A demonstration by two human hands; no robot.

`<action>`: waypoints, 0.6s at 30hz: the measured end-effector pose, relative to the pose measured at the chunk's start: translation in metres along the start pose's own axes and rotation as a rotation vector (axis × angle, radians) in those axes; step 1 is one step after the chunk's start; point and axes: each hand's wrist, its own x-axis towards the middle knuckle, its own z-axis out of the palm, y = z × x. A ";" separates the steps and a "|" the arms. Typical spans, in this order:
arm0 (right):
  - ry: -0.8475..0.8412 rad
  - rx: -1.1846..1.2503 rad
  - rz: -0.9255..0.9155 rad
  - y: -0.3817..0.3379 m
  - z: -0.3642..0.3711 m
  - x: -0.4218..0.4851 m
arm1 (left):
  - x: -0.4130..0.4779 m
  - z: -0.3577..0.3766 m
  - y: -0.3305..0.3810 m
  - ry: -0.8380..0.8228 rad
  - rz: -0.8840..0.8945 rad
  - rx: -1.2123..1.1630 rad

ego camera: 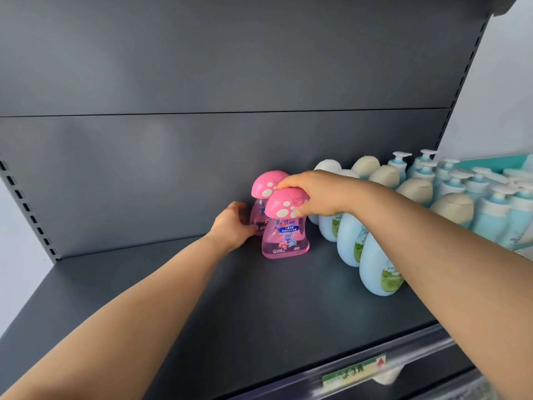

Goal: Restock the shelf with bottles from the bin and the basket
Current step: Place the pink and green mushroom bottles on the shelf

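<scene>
Two pink bottles with mushroom-shaped caps stand upright on the dark grey shelf (178, 307), one behind the other. My right hand (314, 194) grips the spotted cap of the front pink bottle (284, 235). My left hand (233, 223) holds the lower body of the rear pink bottle (265, 187), which stands close to the back panel. The rear bottle's body is mostly hidden by the front one and my left hand.
To the right stand rows of pale blue bottles with beige caps (375, 272), then blue pump bottles (490, 215) further right. The shelf's left half is bare. A price strip (354, 370) runs along the front edge. Slotted uprights flank the back panel.
</scene>
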 end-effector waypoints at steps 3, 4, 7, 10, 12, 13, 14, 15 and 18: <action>0.086 0.010 0.003 0.001 -0.004 -0.016 | -0.024 -0.019 0.024 0.170 0.112 0.030; 0.143 -0.018 0.000 0.002 -0.006 -0.023 | -0.033 -0.024 0.036 0.227 0.189 0.061; 0.302 -0.137 0.018 0.008 -0.017 -0.049 | -0.060 -0.029 0.076 0.338 0.455 0.217; 0.404 -0.184 0.034 0.025 -0.028 -0.089 | -0.089 -0.016 0.122 0.368 0.579 0.316; 0.425 -0.173 0.060 0.041 -0.033 -0.121 | -0.108 0.001 0.152 0.362 0.640 0.318; 0.437 -0.164 0.084 0.053 -0.036 -0.141 | -0.119 0.014 0.169 0.351 0.682 0.308; 0.453 -0.162 0.113 0.065 -0.037 -0.160 | -0.130 0.027 0.184 0.337 0.736 0.296; 0.472 -0.168 0.146 0.078 -0.038 -0.180 | -0.142 0.041 0.200 0.320 0.791 0.291; 0.509 -0.186 0.241 0.115 -0.037 -0.242 | -0.171 0.089 0.238 0.251 0.882 0.285</action>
